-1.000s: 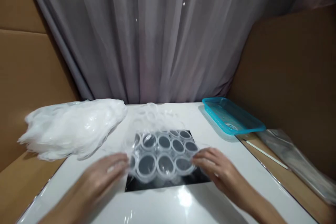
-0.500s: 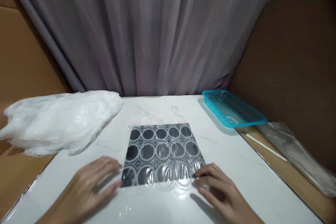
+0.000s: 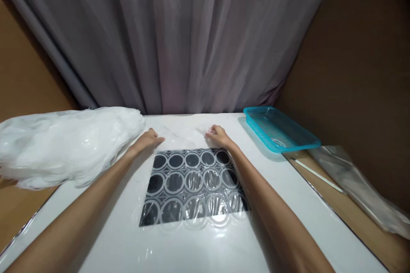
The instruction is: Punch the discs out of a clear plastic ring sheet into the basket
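A dark sheet lies flat on the white table, under glossy clear plastic with rows of pale rings. The clear plastic bag reaches past the sheet's far edge, crumpled and hard to see against the white. My right hand pinches the bag's far right part between thumb and fingers. At the far left corner, my left hand has its fingers curled and its thumb pointing right, closed on the bag's edge. Both forearms stretch forward along the sides of the sheet.
A heap of thin white plastic bags rests at the left. On the right stand a turquoise basket, a thin white stick and a folded clear plastic packet. Cardboard walls flank the table; a grey curtain hangs behind.
Both hands have moved forward from the sheet's near corners to beyond its far edge and closed on the clear plastic there. The view has shifted slightly.
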Tool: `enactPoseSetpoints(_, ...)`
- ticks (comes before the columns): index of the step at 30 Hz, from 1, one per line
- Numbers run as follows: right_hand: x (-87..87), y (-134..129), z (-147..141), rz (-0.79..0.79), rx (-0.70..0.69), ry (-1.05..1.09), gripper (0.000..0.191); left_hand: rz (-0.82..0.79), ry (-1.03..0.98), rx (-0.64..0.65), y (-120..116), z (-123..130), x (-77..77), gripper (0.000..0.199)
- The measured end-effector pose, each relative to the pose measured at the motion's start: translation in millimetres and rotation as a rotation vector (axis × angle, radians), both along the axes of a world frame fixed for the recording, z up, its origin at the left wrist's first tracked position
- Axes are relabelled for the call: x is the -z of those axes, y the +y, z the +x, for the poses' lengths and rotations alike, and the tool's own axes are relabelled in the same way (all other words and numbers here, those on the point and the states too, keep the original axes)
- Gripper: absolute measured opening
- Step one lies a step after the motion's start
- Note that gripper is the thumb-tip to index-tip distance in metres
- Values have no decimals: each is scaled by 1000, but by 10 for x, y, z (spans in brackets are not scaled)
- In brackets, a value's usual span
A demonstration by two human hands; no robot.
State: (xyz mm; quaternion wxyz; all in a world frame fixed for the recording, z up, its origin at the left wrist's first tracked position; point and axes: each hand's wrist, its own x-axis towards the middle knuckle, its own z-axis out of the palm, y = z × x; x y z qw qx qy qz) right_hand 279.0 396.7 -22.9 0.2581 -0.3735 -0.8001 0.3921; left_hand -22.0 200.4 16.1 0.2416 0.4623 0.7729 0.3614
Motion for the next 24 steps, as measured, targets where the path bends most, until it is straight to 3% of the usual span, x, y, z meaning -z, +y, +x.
enactPoseSetpoints(4, -39, 16, 22, -132, -132, 182, 31, -26, -18, 7, -42, -106, 81, 25)
enactPoseSetpoints(10, -290, 180, 173, -219, -138, 402, 51, 188, -163, 128, -124, 33, -150, 39)
enactPoseSetpoints(17, -553, 245, 242, -109, -71, 539, 47, 492, -218, 71, -56, 126, -359, 61)
enactPoseSetpoints(21, -740, 194, 231, 3, -34, 577, 32, 583, -221, 34, -82, 140, -487, 66)
enactPoseSetpoints(24, -797, 189, 253, 42, -45, 553, 27, 614, -224, 2, -88, 147, -500, 65)
